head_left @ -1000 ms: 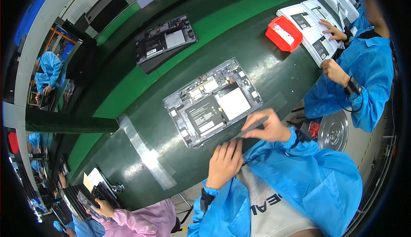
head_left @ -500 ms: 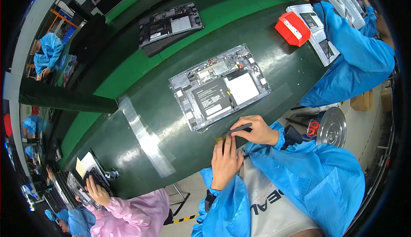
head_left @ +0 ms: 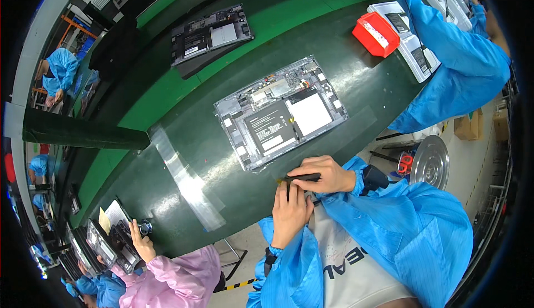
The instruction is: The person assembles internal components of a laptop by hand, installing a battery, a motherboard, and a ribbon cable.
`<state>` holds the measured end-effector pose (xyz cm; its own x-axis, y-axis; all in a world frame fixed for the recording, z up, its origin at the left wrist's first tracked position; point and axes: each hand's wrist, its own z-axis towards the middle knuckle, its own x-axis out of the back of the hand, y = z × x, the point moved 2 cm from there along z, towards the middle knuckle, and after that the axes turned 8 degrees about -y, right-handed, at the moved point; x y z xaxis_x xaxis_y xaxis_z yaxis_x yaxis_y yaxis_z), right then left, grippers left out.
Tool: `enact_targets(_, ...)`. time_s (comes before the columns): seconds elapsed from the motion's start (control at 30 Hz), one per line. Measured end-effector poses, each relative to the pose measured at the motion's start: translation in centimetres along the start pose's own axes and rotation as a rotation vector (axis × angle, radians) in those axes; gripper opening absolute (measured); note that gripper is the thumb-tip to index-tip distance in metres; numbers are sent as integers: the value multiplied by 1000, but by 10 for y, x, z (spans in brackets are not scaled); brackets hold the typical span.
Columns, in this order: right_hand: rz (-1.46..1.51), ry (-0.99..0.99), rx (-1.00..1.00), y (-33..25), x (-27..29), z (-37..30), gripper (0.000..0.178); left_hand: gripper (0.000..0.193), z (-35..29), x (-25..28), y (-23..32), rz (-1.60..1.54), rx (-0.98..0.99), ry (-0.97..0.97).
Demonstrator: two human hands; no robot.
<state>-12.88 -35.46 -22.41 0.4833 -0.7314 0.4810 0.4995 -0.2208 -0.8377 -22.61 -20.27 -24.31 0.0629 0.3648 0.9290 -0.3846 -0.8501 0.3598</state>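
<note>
My right hand (head_left: 325, 175) is closed around slim black tweezers (head_left: 305, 178), held low over the near edge of the bench. Below it my left hand (head_left: 290, 214) rests with its fingers stretched forward, their tips at the bench edge beside the tweezers. A tiny yellow piece (head_left: 280, 181) shows at those fingertips; whether they touch it I cannot tell. Just beyond both hands lies an opened laptop base (head_left: 228, 108) with its inner side up. It has a black battery (head_left: 271, 127), a white panel (head_left: 310, 114) and a circuit board along its far side.
Farther back, another opened laptop base (head_left: 214, 35) leans on a dark block. A red bin (head_left: 376, 34) stands right, beside white trays (head_left: 416, 58) and a co-worker's blue sleeve (head_left: 445, 46). Clear tape (head_left: 186, 180) crosses the green bench (head_left: 250, 197). A pink-sleeved co-worker (head_left: 172, 274) works at left.
My right hand has closed in lower over my left fingers, and the tweezers lie flatter. The laptop base stays put; the view has shifted slightly. The pink-sleeved person's hand has moved right.
</note>
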Motion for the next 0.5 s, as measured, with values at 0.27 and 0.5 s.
enact_targets(0.27, 299, 119, 2, -12, 75, 0, 19, 50, 8, 20, 1, -106, 67, -31)
enact_targets(0.5, 497, 361, -219, 28, 180, 29, 71, 44, 68, 67, 5, -184, 59, 221)
